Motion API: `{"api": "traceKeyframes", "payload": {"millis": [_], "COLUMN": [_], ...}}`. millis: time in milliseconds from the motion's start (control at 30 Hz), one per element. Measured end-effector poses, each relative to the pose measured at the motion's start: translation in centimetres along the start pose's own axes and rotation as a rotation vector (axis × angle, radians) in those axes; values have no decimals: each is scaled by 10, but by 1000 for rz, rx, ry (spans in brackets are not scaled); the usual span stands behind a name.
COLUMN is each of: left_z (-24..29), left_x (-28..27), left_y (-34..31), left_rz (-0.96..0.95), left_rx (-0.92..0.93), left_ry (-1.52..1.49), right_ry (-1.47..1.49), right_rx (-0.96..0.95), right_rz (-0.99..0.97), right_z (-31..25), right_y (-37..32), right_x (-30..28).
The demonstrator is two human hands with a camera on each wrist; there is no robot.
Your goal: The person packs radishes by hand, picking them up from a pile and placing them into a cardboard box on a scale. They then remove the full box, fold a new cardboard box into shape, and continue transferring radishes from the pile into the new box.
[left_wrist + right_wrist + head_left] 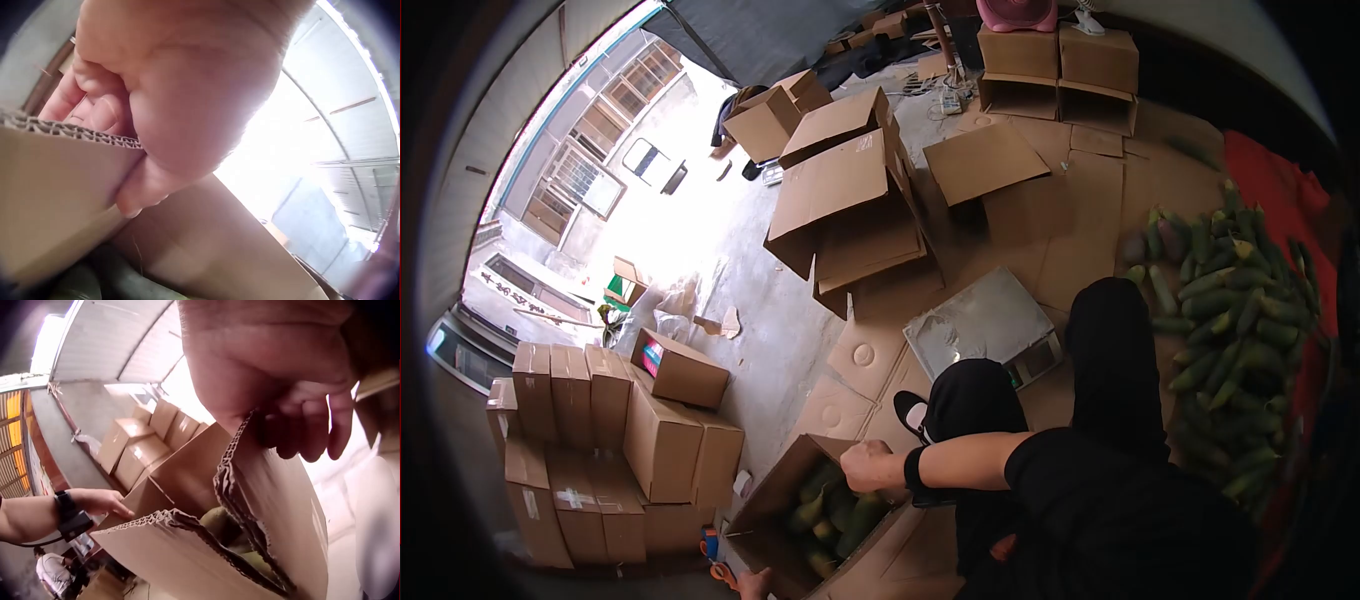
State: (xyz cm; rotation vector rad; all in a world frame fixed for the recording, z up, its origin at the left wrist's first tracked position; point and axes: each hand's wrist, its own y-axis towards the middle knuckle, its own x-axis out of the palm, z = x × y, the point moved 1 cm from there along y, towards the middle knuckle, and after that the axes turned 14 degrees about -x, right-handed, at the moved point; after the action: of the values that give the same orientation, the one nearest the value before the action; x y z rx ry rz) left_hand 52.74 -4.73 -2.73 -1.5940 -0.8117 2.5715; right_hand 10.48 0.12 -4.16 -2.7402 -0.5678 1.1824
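An open cardboard box (772, 487) stands low in front of me in the head view, with several green, elongated gourds (862, 520) inside. My left hand (753, 583) grips its near-left wall; in the left wrist view the thumb (140, 187) lies against the inner face and the fingers curl outside. On the opposite side, my right hand (868, 466) holds the top edge of another wall. The right wrist view shows its curled fingers (306, 428) outside that wall, the thumb hidden, and a split corner with raw corrugated edges (228, 481).
A heap of green gourds (1240, 310) lies at the right beside a red sheet (1270, 180). A metal-topped scale (975, 320) sits ahead, with large cartons (840, 180) beyond. Stacked boxes (665, 440) and an orange-and-blue tool (718, 565) are at left. Another person (55, 572) is behind.
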Motion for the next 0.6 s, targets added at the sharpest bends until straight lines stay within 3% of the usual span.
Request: {"api": "traceKeyframes", "payload": {"millis": [100,133,167,233,267,300,367,400,433,500,533,567,600], "left_z": [-55,-81,-161,-164,-155,-160,-174,-139,-142,-159,-189,-186,-187], "left_x": [21,25,39,67,69,84,96,87,91,94,94,93,95], "left_y": [-14,-17,54,10,19,15,-13,-40,-34,-10,28,21,22], "left_rz": [-82,-113,-204,-190,-297,-312,132,160,153,63,-105,-108,-84], "left_rx": [-104,-141,-193,-206,-391,-389,-326,-292,-289,-400,-479,-481,-460], "left_ry": [111,144,92,-265,136,123,422,463,458,377,361,359,341], "right_ry": [22,-75,-172,-19,284,443,513,551,547,431,427,970,970], "right_rx": [8,-72,-154,-305,-180,-106,-194,-149,-141,-162,-161,-641,-638], "right_rz": [-113,-193,-276,-625,-689,-716,-661,-654,-655,-426,-429,-359,-362], "right_z": [-9,-9,-4,13,23,15,8,7,7,-3,53,73,51], "right_y": [-11,-15,-18,-30,-22,-23,-8,3,5,8,45,117,56], "right_x": [60,84,104,127,158,157,156,148,132,102,149,192,117]}}
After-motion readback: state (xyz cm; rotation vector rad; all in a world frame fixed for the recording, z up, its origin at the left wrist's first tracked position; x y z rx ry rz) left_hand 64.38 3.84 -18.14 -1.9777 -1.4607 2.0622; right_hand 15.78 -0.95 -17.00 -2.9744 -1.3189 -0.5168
